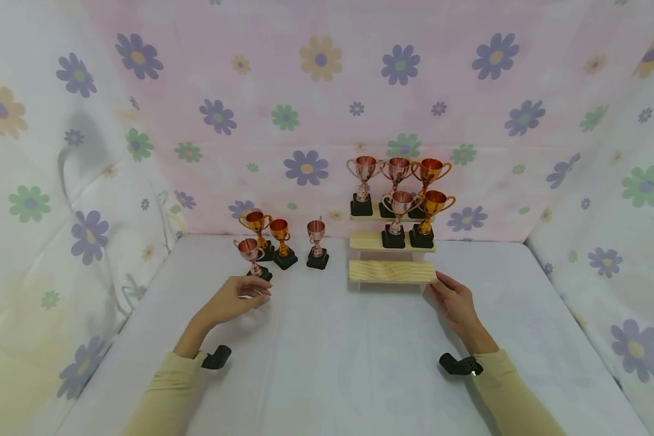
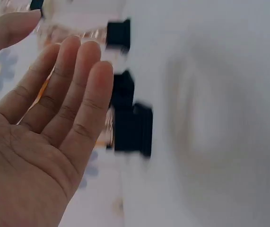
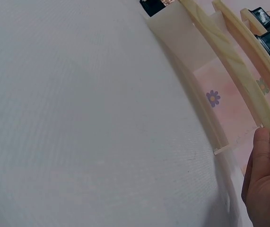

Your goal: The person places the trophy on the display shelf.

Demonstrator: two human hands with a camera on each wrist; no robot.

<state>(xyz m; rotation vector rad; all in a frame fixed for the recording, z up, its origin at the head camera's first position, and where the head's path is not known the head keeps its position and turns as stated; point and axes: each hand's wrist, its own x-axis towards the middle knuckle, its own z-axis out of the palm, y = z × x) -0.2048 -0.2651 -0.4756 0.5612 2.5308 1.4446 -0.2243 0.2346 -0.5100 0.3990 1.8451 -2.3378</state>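
While the right hand (image 1: 455,303) grips the right end of the lowest step (image 1: 392,272) of a wooden stand (image 1: 366,241), thumb and fingers clamped on the board, the left hand (image 1: 231,301) hangs at the front pink trophy (image 1: 249,249). Left hand holds nothing: fingers extended in the left wrist view, thumb apart from them. Fingertips close to that trophy's black base; cannot tell whether they touch.

Front pink trophy upright on the table (image 1: 332,351), left of the stand. Behind it, base partly hidden, a rear gold trophy (image 1: 256,221). Just to the right, a second gold trophy (image 1: 280,230). Farther right, a lone pink trophy (image 1: 316,231), between that group and the stand.

Stand has three pale steps. Top step (image 1: 375,215), left to right: left pink trophy (image 1: 366,166), centre pink trophy (image 1: 399,168), right gold trophy (image 1: 429,171). Middle step: lower pink trophy (image 1: 401,203) and lower gold trophy (image 1: 434,204), side by side, partly blocking sight of those behind. All five upright.

Sleeves (image 1: 174,387) pale yellow; black device (image 1: 217,357) at the left wrist, similar at the right. Flowered cloth (image 1: 332,109) behind and at both sides.
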